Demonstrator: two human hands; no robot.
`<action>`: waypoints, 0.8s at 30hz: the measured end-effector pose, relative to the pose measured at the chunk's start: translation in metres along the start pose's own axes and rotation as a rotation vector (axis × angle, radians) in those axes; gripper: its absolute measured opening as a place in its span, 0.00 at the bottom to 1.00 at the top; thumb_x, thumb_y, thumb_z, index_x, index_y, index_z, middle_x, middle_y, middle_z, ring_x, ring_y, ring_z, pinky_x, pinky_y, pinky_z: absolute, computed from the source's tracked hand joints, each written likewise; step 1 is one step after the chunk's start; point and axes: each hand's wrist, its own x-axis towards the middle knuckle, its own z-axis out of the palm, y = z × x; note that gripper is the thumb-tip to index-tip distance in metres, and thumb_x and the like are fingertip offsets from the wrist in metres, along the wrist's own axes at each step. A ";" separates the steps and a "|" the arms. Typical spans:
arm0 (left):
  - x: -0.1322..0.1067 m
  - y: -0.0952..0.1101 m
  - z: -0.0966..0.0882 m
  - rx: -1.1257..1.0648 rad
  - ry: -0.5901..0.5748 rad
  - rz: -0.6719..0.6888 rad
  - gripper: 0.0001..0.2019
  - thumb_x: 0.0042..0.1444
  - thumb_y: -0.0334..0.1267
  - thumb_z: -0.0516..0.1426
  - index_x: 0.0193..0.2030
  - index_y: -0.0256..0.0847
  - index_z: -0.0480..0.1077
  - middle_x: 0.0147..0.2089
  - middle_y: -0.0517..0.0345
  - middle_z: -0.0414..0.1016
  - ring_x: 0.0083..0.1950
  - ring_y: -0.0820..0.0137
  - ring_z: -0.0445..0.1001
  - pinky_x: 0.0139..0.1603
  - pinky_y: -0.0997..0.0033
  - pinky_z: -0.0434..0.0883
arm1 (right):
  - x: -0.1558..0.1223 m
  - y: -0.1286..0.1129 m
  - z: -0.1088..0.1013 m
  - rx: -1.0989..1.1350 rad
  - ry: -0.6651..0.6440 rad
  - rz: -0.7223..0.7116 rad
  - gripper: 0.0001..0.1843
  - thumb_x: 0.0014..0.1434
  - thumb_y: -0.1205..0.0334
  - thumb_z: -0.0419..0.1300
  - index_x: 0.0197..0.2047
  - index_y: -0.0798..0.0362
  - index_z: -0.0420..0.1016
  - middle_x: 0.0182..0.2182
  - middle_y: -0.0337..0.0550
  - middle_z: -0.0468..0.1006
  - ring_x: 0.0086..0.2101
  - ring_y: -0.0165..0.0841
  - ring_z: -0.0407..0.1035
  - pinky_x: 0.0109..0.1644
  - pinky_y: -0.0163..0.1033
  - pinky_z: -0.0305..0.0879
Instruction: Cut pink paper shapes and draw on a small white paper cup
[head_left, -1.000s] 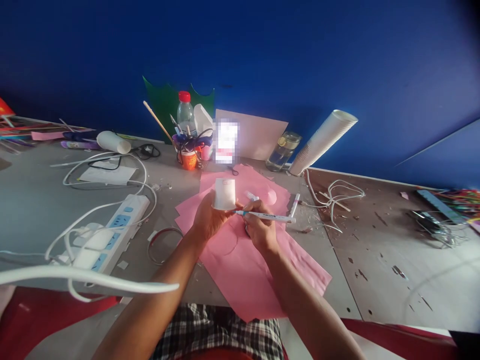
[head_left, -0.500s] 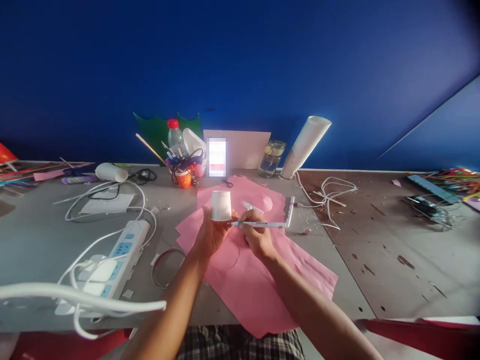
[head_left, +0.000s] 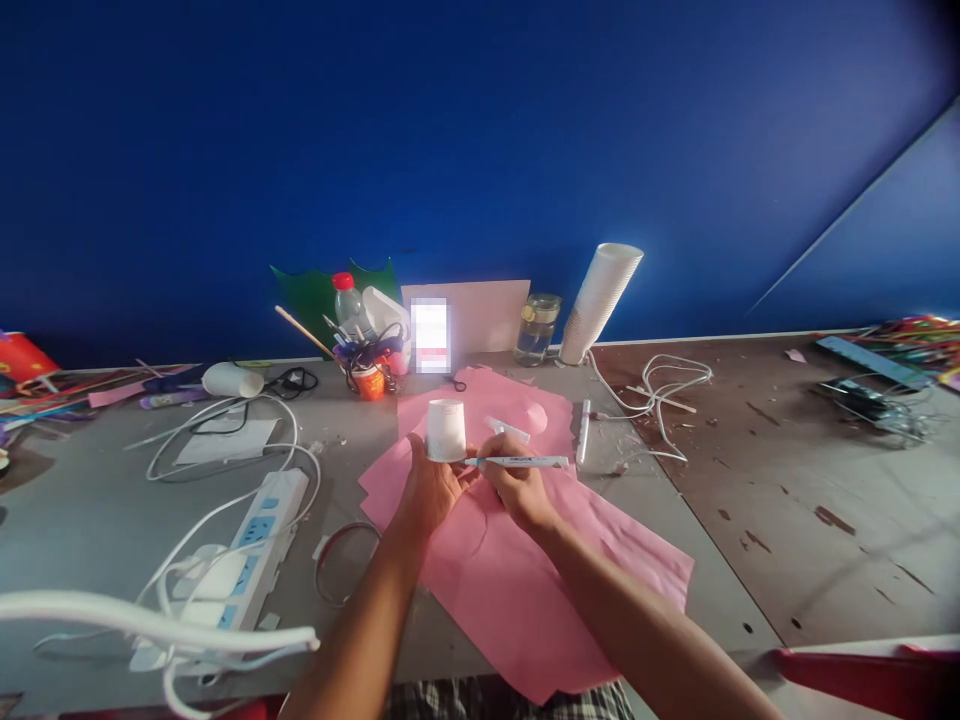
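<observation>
A white paper cup (head_left: 446, 430), its narrower end up, is held by my left hand (head_left: 433, 490) from below and the side. My right hand (head_left: 516, 480) is closed around a white marker (head_left: 536, 462), whose bluish tip points left and lies by the cup's lower right edge. Whether the tip touches the cup I cannot tell. Beneath both hands lies pink paper (head_left: 517, 590) spread over the table. On it, just beyond my right hand, are a small whitish strip (head_left: 507, 430) and a round pink piece (head_left: 533, 417).
A second marker (head_left: 584, 432) lies right of the paper. Behind stand a stack of paper cups (head_left: 602, 300), a glass jar (head_left: 537, 328), a lit phone screen (head_left: 430, 336) and an orange pen cup (head_left: 369, 383). A power strip (head_left: 259, 540) with cables and a tape ring (head_left: 322, 570) are on the left.
The camera view has tilted slightly, so the scene sits lower. The cup looks a little more upright in my left hand. My right hand keeps the marker beside it.
</observation>
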 end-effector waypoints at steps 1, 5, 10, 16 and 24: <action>0.001 -0.001 0.000 -0.009 0.002 0.005 0.36 0.57 0.73 0.47 0.40 0.40 0.76 0.35 0.48 0.80 0.49 0.54 0.79 0.55 0.51 0.72 | 0.000 -0.001 0.000 0.029 -0.014 0.012 0.06 0.55 0.56 0.58 0.30 0.47 0.66 0.23 0.37 0.71 0.26 0.34 0.68 0.31 0.40 0.68; 0.004 -0.003 0.000 -0.034 0.042 0.023 0.36 0.57 0.73 0.47 0.39 0.39 0.76 0.31 0.49 0.79 0.37 0.59 0.79 0.49 0.55 0.74 | 0.000 -0.004 0.000 0.016 -0.001 -0.006 0.06 0.54 0.57 0.60 0.29 0.48 0.68 0.24 0.38 0.73 0.27 0.34 0.69 0.31 0.39 0.68; 0.004 -0.002 -0.001 -0.051 0.042 0.020 0.37 0.58 0.72 0.46 0.37 0.36 0.76 0.30 0.47 0.80 0.31 0.64 0.77 0.41 0.61 0.74 | 0.000 -0.004 -0.002 -0.064 0.007 -0.062 0.04 0.55 0.60 0.59 0.30 0.48 0.69 0.24 0.36 0.73 0.25 0.32 0.67 0.30 0.38 0.67; 0.004 -0.001 0.000 -0.073 -0.027 0.050 0.40 0.62 0.70 0.42 0.37 0.33 0.77 0.30 0.46 0.79 0.30 0.66 0.77 0.33 0.69 0.73 | 0.000 0.002 -0.001 -0.066 0.023 -0.066 0.04 0.55 0.59 0.59 0.30 0.47 0.70 0.26 0.37 0.73 0.29 0.34 0.71 0.33 0.39 0.69; 0.005 -0.003 0.000 -0.096 -0.054 0.065 0.38 0.61 0.69 0.44 0.38 0.33 0.77 0.31 0.46 0.80 0.29 0.66 0.77 0.33 0.68 0.73 | 0.000 0.005 0.000 -0.046 0.042 -0.076 0.04 0.55 0.60 0.60 0.29 0.47 0.70 0.25 0.36 0.72 0.27 0.33 0.68 0.33 0.40 0.69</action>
